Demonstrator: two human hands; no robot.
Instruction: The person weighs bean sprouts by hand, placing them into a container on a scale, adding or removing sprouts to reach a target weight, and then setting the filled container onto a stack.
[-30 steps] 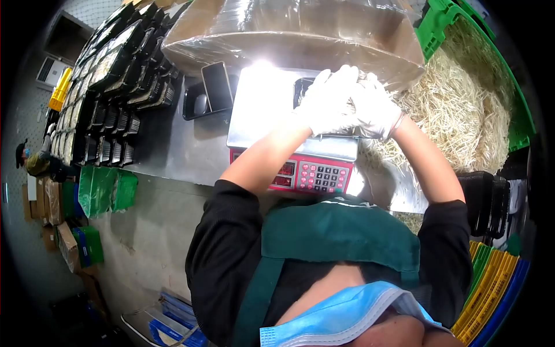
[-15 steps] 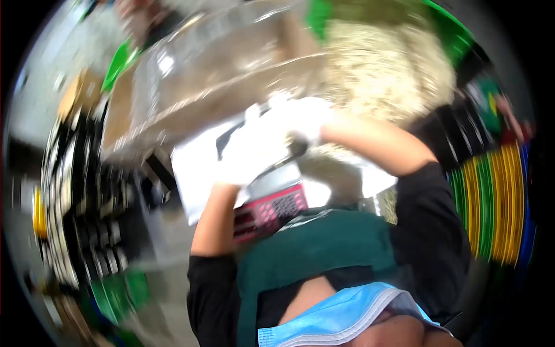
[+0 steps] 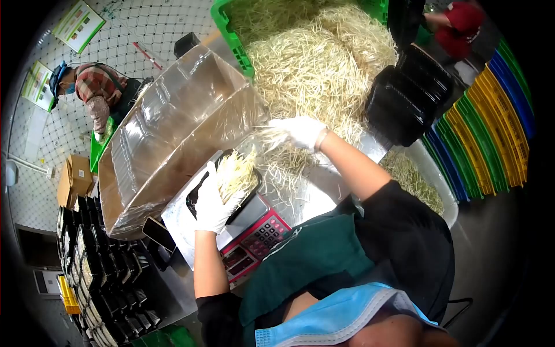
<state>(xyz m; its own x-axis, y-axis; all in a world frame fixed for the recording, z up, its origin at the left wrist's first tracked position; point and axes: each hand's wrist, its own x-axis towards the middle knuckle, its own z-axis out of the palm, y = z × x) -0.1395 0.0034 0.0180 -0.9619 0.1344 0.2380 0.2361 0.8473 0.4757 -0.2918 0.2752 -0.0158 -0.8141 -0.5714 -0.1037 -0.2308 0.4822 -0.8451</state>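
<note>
Left hand (image 3: 215, 202) touches one tray (image 3: 247, 203), right hand (image 3: 302, 132) holds one pale bunch (image 3: 272, 134).

The left hand (image 3: 217, 199) and right hand (image 3: 300, 133) wear 2 thin white gloves (image 3: 213, 215), wrinkled and ending at the wrists. Farther up from the hands are loose black sleeves (image 3: 404, 231). Nearer the body are a dark green apron (image 3: 324, 260) with a small white marking (image 3: 295, 233) and a light blue pleated mask (image 3: 332, 318), its edge pale and stitched.
</note>
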